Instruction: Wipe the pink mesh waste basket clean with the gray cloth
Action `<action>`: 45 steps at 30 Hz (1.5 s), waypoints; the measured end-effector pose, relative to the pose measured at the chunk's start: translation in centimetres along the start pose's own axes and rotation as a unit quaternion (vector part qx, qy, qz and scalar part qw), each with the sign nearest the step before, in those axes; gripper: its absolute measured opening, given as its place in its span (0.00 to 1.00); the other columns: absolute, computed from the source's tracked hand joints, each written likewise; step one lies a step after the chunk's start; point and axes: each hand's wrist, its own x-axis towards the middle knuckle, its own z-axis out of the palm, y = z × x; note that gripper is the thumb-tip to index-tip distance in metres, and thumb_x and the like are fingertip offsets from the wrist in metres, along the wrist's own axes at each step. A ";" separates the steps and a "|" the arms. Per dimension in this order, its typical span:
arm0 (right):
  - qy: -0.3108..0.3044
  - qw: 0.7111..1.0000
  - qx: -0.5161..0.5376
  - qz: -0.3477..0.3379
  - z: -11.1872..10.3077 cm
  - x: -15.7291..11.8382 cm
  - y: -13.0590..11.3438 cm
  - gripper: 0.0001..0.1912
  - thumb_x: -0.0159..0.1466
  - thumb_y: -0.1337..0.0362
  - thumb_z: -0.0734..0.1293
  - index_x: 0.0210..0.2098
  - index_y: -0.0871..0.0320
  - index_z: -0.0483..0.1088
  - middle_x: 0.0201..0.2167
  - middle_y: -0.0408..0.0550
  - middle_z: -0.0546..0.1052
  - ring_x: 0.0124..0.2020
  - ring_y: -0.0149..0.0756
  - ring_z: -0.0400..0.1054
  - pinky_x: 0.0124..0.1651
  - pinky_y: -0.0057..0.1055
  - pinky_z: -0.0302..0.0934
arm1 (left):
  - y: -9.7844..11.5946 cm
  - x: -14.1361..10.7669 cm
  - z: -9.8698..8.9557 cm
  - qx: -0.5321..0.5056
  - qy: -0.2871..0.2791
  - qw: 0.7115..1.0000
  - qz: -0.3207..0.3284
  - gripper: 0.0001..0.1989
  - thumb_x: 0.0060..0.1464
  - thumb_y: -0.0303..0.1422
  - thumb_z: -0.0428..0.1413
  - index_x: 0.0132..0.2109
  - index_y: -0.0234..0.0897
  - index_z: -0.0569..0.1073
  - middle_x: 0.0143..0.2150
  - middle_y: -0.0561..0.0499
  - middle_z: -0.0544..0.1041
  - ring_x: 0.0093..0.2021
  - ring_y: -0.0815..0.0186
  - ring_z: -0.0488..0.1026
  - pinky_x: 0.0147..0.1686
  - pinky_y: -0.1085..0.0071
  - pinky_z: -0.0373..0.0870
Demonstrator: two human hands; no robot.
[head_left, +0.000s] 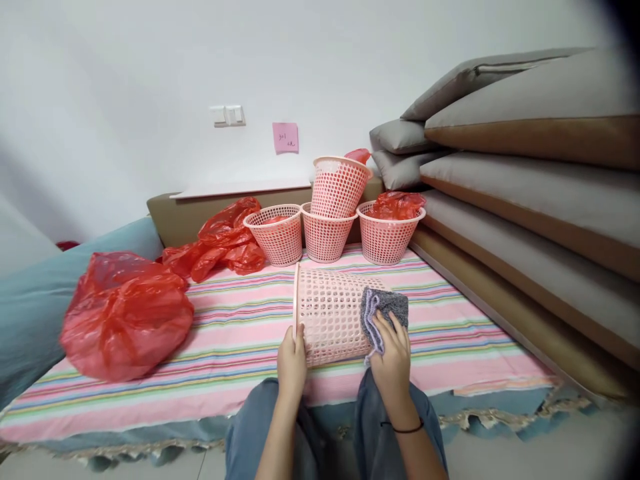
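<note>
So the wall (150, 67) takes up the whole back, and a dark blur eats our upper right corner. The sofa (30, 313) runs off the left edge and is mostly hidden under a striped sheet (235, 357). The cushions (540, 193) pile up on the right, cut off by the frame, so we can't count them all. Our legs (255, 427) are cropped at the bottom.

There's a puffy red bag (127, 317) at left; we can't make out what's inside. Behind it lies a crumpled bag (225, 243), partly tucked behind the leftmost of four spare baskets (280, 240). One spare leans inside another, its base out of sight.

The basket we're on lies sideways on the sheet in front of us, open end left: basket (333, 313). Our left hand (291, 363) is clamped on its rim, thumb showing, other fingers mostly hidden. Our right hand (393, 360) grips a grey rag (395, 305) against the base end, fingers slightly apart, thumb hard to see. The rag covers that end.

Smallest stuff: switches (227, 116), a pink note (285, 138) with writing too tiny for us, and a black wristband (407, 430).
</note>
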 end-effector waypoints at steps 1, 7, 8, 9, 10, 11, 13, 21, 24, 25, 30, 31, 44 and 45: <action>-0.003 1.000 0.001 -0.002 -0.1 -0.1 0.1 0.32 0.52 0.77 0.57 0.56 0.58 0.68 0.57 0.53 0.74 0.64 0.53 0.58 0.63 0.61 0.52 | 0.0 -0.2 0.0 0.003 -0.003 1.000 -0.002 0.22 0.62 0.52 0.42 0.29 0.41 0.64 0.23 0.55 0.67 0.26 0.64 0.67 0.30 0.69 0.61; -0.007 1.000 -0.013 -0.012 0.0 -0.1 0.1 0.33 0.51 0.78 0.57 0.55 0.57 0.69 0.56 0.52 0.75 0.64 0.52 0.58 0.63 0.60 0.53 | -0.3 -0.5 0.1 0.021 -0.011 0.999 -0.024 0.21 0.61 0.53 0.42 0.31 0.42 0.63 0.20 0.57 0.65 0.23 0.62 0.67 0.27 0.69 0.59; -0.011 1.000 -0.016 -0.011 0.1 0.0 0.1 0.34 0.50 0.78 0.57 0.55 0.57 0.69 0.56 0.52 0.75 0.64 0.52 0.58 0.63 0.59 0.53 | -0.3 -0.4 0.2 0.025 -0.012 0.999 -0.028 0.21 0.61 0.53 0.42 0.31 0.42 0.63 0.20 0.56 0.65 0.23 0.62 0.67 0.27 0.69 0.59; -0.016 1.000 -0.019 -0.010 0.1 0.1 0.2 0.34 0.50 0.78 0.57 0.55 0.57 0.69 0.56 0.52 0.75 0.64 0.51 0.58 0.63 0.59 0.54 | -0.4 -0.3 0.2 0.029 -0.013 0.999 -0.032 0.21 0.61 0.53 0.42 0.32 0.42 0.64 0.20 0.56 0.66 0.23 0.62 0.68 0.27 0.69 0.59; -0.021 1.000 -0.021 -0.009 0.2 0.2 0.2 0.34 0.50 0.78 0.57 0.55 0.57 0.69 0.57 0.52 0.74 0.64 0.51 0.58 0.63 0.58 0.54 | -0.4 -0.3 0.3 0.034 -0.016 0.999 -0.036 0.21 0.61 0.52 0.42 0.33 0.42 0.64 0.20 0.55 0.67 0.23 0.61 0.69 0.27 0.69 0.59; -0.027 0.999 -0.023 -0.008 0.3 0.3 0.2 0.34 0.49 0.78 0.57 0.55 0.57 0.69 0.57 0.51 0.74 0.64 0.50 0.58 0.63 0.57 0.55 | -0.5 -0.2 0.4 0.039 -0.019 0.998 -0.040 0.20 0.61 0.52 0.42 0.34 0.42 0.65 0.20 0.55 0.68 0.23 0.60 0.70 0.26 0.70 0.59; -0.036 0.999 -0.028 -0.004 0.4 0.4 0.2 0.35 0.49 0.78 0.57 0.55 0.58 0.70 0.57 0.51 0.74 0.65 0.50 0.57 0.64 0.56 0.54 | -0.6 -0.3 0.5 0.049 -0.024 0.997 -0.044 0.20 0.62 0.51 0.42 0.36 0.42 0.67 0.20 0.53 0.70 0.23 0.60 0.71 0.26 0.70 0.58; -0.044 0.998 -0.032 0.013 -0.1 0.2 0.0 0.36 0.46 0.79 0.57 0.54 0.60 0.72 0.56 0.53 0.75 0.65 0.50 0.57 0.64 0.57 0.56 | -0.9 -1.1 0.7 0.072 -0.022 0.997 -0.035 0.15 0.62 0.45 0.43 0.34 0.42 0.66 0.21 0.52 0.70 0.25 0.60 0.70 0.27 0.71 0.57; -0.042 0.999 -0.022 0.016 -0.4 0.0 0.1 0.36 0.47 0.78 0.56 0.54 0.60 0.72 0.56 0.54 0.75 0.65 0.51 0.57 0.63 0.59 0.56 | -0.9 -1.5 0.7 0.061 -0.017 0.998 -0.030 0.17 0.62 0.46 0.42 0.34 0.42 0.66 0.22 0.52 0.70 0.25 0.61 0.70 0.27 0.71 0.58; -0.039 0.999 -0.015 0.019 -0.5 -0.2 0.1 0.36 0.47 0.78 0.56 0.54 0.59 0.72 0.56 0.53 0.75 0.65 0.50 0.57 0.64 0.59 0.55 | -1.0 -1.6 0.6 0.052 -0.015 0.998 -0.024 0.17 0.62 0.47 0.42 0.34 0.42 0.67 0.22 0.52 0.71 0.25 0.61 0.70 0.27 0.71 0.59; -0.035 0.994 0.079 0.063 -2.3 -1.9 0.2 0.35 0.50 0.78 0.56 0.56 0.56 0.72 0.57 0.52 0.74 0.67 0.47 0.56 0.66 0.57 0.54 | -2.4 -3.4 0.5 0.018 -0.015 1.000 0.006 0.21 0.61 0.50 0.43 0.29 0.42 0.66 0.21 0.53 0.70 0.24 0.62 0.70 0.26 0.70 0.61; -0.028 0.990 0.110 0.079 -2.9 -2.4 0.1 0.33 0.52 0.77 0.57 0.55 0.56 0.73 0.58 0.52 0.74 0.67 0.46 0.57 0.66 0.55 0.55 | -2.9 -4.2 0.4 0.015 -0.015 1.000 0.007 0.21 0.61 0.50 0.44 0.28 0.42 0.66 0.20 0.53 0.70 0.23 0.62 0.70 0.26 0.71 0.61; 0.122 0.939 0.189 0.260 -9.8 -1.6 -2.1 0.23 0.58 0.59 0.72 0.51 0.61 0.76 0.53 0.59 0.77 0.54 0.51 0.73 0.57 0.47 0.68 | 1.0 -7.5 -2.1 0.004 -0.086 0.995 0.056 0.09 0.59 0.39 0.51 0.41 0.40 0.71 0.34 0.50 0.79 0.33 0.63 0.76 0.34 0.72 0.69; 0.113 0.939 0.195 0.258 -9.8 -1.8 -2.0 0.22 0.59 0.60 0.71 0.51 0.61 0.76 0.53 0.59 0.77 0.54 0.51 0.72 0.57 0.47 0.68 | 1.5 -7.0 -2.1 -0.009 -0.103 0.994 0.047 0.08 0.59 0.38 0.52 0.40 0.40 0.71 0.33 0.51 0.78 0.32 0.64 0.75 0.33 0.72 0.69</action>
